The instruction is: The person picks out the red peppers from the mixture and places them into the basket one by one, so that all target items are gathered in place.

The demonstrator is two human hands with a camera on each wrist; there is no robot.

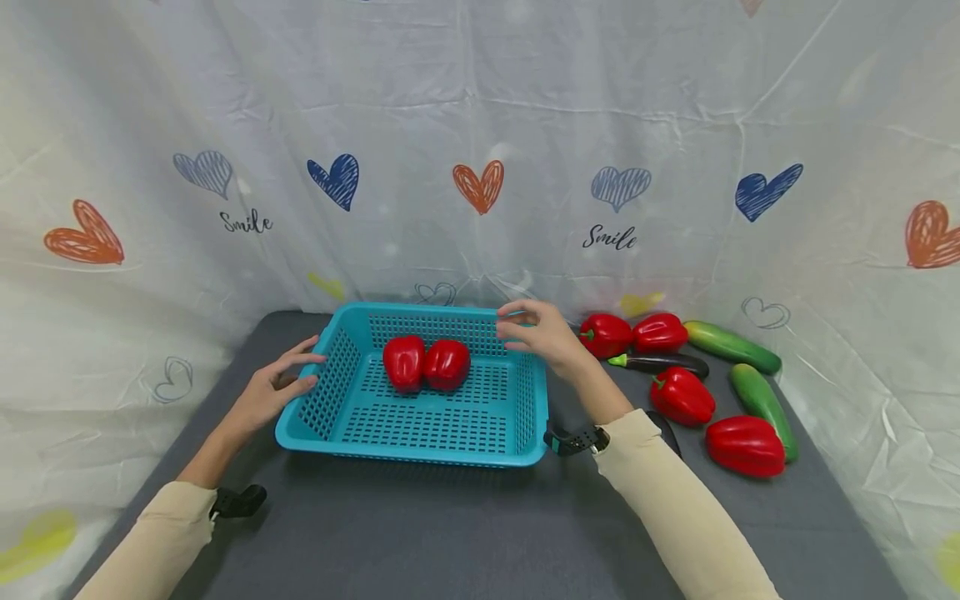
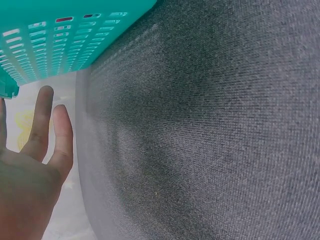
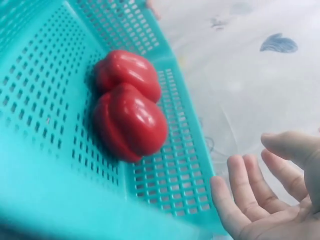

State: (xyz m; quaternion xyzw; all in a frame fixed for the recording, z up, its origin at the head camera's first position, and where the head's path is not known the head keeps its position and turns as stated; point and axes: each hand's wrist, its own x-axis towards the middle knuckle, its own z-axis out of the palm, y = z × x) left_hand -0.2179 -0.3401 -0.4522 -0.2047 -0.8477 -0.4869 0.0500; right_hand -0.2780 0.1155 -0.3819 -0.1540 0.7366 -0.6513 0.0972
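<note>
Two red bell peppers [image 1: 447, 365] lie side by side in a blue plastic basket [image 1: 435, 429], toward its back wall. At the basket's left rim is my left hand [image 1: 264, 397], its fingers spread and its fingertips at the edge. In the left wrist view the same hand [image 2: 30, 170] shows loosely extended fingers beside the slotted wall. My right hand [image 1: 546, 336] hovers by the back right corner of the basket, empty, with fingers loosely bent. The right wrist view shows that hand [image 3: 272, 200] beside the rim, apart from the bell peppers [image 3: 131, 122].
Right of the basket lie several more red bell peppers [image 1: 682, 396], a dark eggplant [image 1: 663, 364] and two green cucumbers [image 1: 733, 347]. Another dark item is partly covered by the right sleeve. A white curtain [image 1: 480, 108] with printed hearts hangs behind the grey table [image 1: 420, 533].
</note>
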